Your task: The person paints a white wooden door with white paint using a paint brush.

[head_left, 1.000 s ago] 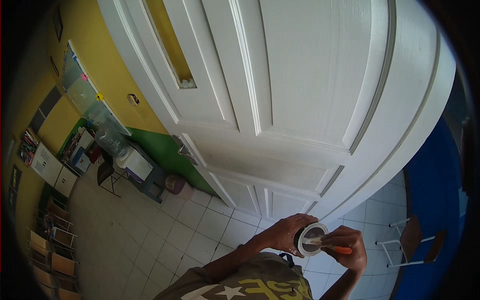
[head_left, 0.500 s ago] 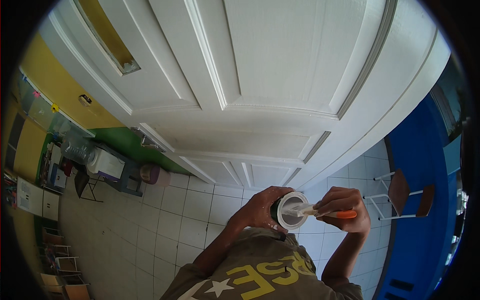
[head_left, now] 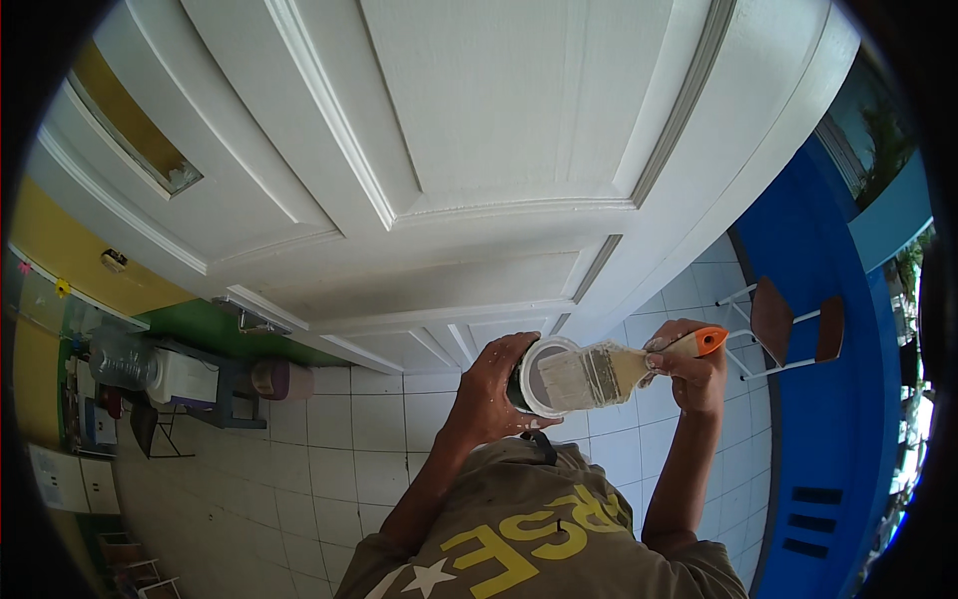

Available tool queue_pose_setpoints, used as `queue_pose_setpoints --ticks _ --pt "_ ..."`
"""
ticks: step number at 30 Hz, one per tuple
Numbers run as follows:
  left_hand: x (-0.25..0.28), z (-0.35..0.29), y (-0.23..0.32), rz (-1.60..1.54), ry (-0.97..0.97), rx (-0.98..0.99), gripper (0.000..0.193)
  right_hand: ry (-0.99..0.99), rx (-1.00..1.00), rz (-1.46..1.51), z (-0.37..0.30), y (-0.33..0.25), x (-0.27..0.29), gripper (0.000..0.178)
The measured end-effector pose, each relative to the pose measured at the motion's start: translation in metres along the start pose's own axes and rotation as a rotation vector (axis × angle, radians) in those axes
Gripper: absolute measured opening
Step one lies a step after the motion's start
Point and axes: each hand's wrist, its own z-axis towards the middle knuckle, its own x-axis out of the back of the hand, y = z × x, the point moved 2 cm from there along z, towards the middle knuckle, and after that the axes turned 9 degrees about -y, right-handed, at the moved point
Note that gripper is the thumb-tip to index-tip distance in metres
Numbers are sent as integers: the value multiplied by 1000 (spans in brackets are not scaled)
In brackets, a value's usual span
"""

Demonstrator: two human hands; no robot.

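Over here the door (head_left: 519, 110) is white, the left-hand wall (head_left: 75, 240) yellow over green, the right-hand wall (head_left: 818, 439) blue. The cup (head_left: 528, 374) has a white rim and dark outside; the brush (head_left: 602, 376), an orange-tipped pale handle and off-white bristles. Yellow lettering (head_left: 544, 534) and 1 white star (head_left: 431, 578) mark the olive-brown shirt (head_left: 514, 479). Dark lines grid pale tiles (head_left: 377, 424).

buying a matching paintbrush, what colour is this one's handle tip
The handle tip is orange; head view shows it best.

Over to the right of the grip, a brown-seated chair (head_left: 771, 317) beside the blue wall (head_left: 830, 429); well left, a pinkish bin (head_left: 289, 380) near a grey stool (head_left: 237, 399), and farther left, a clear water jug (head_left: 126, 361)!
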Motion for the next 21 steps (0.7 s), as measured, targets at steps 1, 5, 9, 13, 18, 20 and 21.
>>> queue_pose_setpoints --ticks 1,5,9,13,18,20,21 --pt "3 2 0 9 15 -6 111 63 18 22 1 -1 1 20" --pt "15 9 8 13 28 -20 107 48 15 -85 1 -19 -17 16" --pt "17 6 9 -5 29 -32 105 32 -21 -35 0 -16 -21 17" --pt "36 11 23 -7 -3 45 106 245 121 272 5 -32 -15 17" --pt "82 26 60 -85 103 -81 106 202 101 221 16 -59 -36 11" --pt "102 39 77 -68 130 -125 105 250 202 364 27 -83 -43 11" --pt "111 42 86 -96 154 -149 102 231 260 368 32 -100 -44 10"
